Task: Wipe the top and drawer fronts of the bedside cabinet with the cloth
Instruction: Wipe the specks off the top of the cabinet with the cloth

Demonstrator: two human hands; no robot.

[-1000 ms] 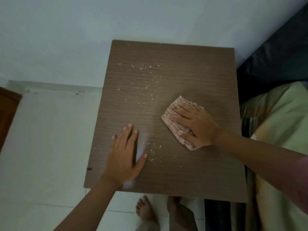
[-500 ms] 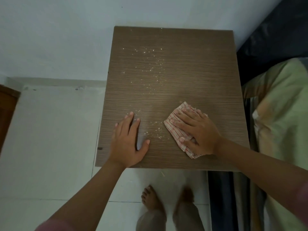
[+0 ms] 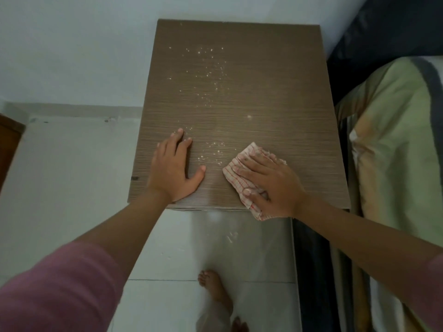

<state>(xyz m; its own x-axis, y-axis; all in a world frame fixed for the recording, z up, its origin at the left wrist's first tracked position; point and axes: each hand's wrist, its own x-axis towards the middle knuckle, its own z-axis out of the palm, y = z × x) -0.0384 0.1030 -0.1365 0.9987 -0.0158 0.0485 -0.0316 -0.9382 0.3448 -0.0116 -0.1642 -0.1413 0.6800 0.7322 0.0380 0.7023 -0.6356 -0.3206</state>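
The brown wood-grain top of the bedside cabinet fills the middle of the head view. Pale crumbs are scattered over its left centre, with a few more between my hands. My right hand presses flat on a red-and-white checked cloth at the front edge of the top, and the cloth's corner hangs over that edge. My left hand lies flat on the front left of the top, fingers apart, holding nothing. The drawer fronts are hidden below the top.
A bed with a green and cream cover and a dark headboard stands close against the cabinet's right side. A pale wall is behind. White floor tiles and my bare foot lie in front.
My right hand has dragged the cloth toward the front edge, so its corner now overhangs. The left hand stays flat on the top. The camera has pulled back a little.
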